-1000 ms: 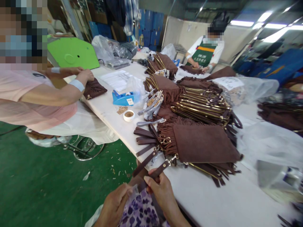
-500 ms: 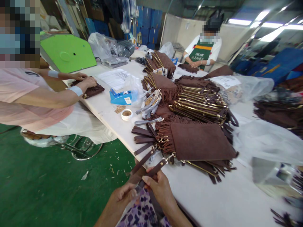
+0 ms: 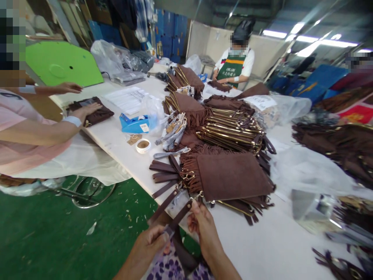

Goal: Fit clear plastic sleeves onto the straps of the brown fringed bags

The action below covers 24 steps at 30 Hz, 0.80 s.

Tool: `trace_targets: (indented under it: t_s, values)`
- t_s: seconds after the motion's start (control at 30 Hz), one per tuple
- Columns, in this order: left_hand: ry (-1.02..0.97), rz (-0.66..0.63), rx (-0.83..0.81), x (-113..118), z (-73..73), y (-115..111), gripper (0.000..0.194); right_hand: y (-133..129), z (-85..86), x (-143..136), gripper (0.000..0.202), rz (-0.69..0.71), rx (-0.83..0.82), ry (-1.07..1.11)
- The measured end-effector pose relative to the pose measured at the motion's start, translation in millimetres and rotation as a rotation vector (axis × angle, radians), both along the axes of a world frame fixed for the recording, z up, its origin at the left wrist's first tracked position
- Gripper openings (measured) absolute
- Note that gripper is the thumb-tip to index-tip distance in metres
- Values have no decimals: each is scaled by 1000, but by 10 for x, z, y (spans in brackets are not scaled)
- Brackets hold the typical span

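Green floor (image 3: 122, 241) spreads beneath a long white worktable (image 3: 250, 249), with tall blue cartons (image 3: 171, 35) in the background; their contents are hidden. At the far edge stands a person in a green apron (image 3: 231, 70), and at the left sits a person in a pink top (image 3: 35, 132), one hand on a dark brown fringed pouch (image 3: 100, 112).

A clear plastic bag (image 3: 294, 107) with a white label lies across the table, brownish contents showing through it. Another crumpled clear bag (image 3: 101, 56), near the bright green panel (image 3: 64, 64), lies beside grey wrapped packets (image 3: 128, 76). Brown pouches with gold zips (image 3: 230, 130) are stacked mid-table; in front of them, a flat brown suede pouch (image 3: 233, 175) lies on other pouches, its fringe toward the left. Left of the stack are a blue tape dispenser (image 3: 134, 123) and, nearer, a white-rimmed roll (image 3: 143, 146).

Close to the table edge, a dark brown flat strap (image 3: 181, 216) runs between the wearer's two hands. The left hand (image 3: 151, 243) has thumb and fingers clamped on its lower part, together with a small clear plastic piece (image 3: 169, 232). The right hand (image 3: 205, 227) has its thumb and forefinger together at the upper, metal-fitted end, as far as the blur lets one judge.
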<state>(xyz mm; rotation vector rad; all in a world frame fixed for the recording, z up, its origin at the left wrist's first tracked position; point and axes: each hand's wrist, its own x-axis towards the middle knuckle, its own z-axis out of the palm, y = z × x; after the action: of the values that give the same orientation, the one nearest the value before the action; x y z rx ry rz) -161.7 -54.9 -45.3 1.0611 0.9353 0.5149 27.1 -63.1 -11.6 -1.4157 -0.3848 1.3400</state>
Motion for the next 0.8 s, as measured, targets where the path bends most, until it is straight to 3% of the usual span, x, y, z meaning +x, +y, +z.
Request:
trace_targets:
  t_s: [0.07,0.23,0.47,0.6,0.8]
  values:
    - [-17,-6,-27,48,17,28,41,44,12,47,42,-42,42,-30]
    - [-66,-9,-127,228,106,139,45,45,38,73,36,47,72,0]
    - [-46,-4,-165,462,137,206,40,-2,88,178,37,55,44,-6]
    - [23,-39,-75,513,219,239,40,-4,107,190,36,2,42,-54]
    - [262,-48,263,555,336,215,46,0,62,185,41,-31,81,-106]
